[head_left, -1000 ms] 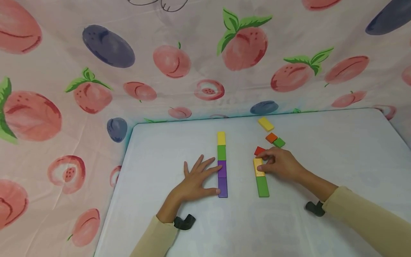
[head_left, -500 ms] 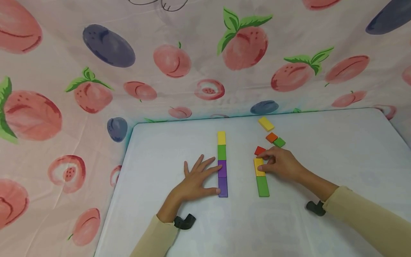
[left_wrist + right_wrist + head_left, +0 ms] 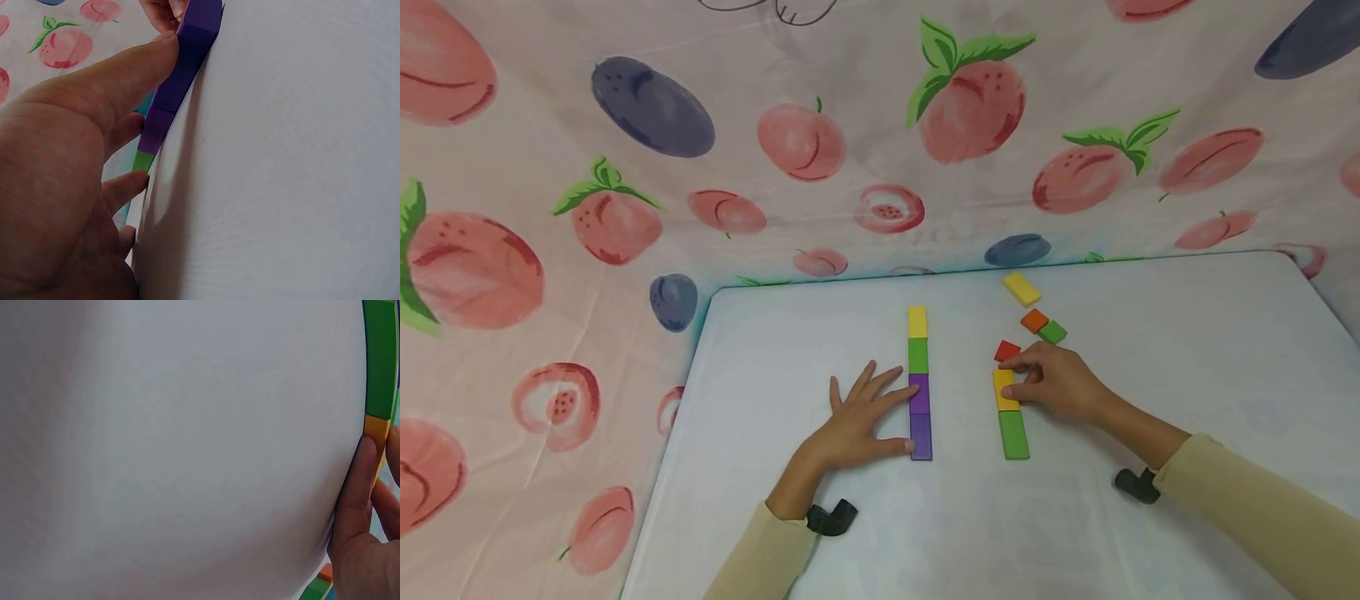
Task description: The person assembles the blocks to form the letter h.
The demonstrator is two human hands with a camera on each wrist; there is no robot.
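In the head view a straight column on the white table runs yellow block [image 3: 917, 321], green block [image 3: 918, 356], upper purple block [image 3: 922, 404] and lower purple block [image 3: 922, 437]. My left hand [image 3: 850, 429] lies beside it with fingers spread; the index fingertip touches the upper purple block and the thumb the lower one. To the right, my right hand [image 3: 1060, 383] pinches an orange-yellow block [image 3: 1002, 382] between thumb and fingers. That block's near end meets a longer green block [image 3: 1015, 437]. The right wrist view shows fingers on both sides of the orange-yellow block [image 3: 376, 429].
Beyond the right hand lie a red block [image 3: 1007, 351], an orange block [image 3: 1034, 321], a small green block [image 3: 1053, 332] and a loose yellow block [image 3: 1022, 289]. A fruit-print cloth [image 3: 820, 242] hangs behind the white table [image 3: 760, 350] and along its left side.
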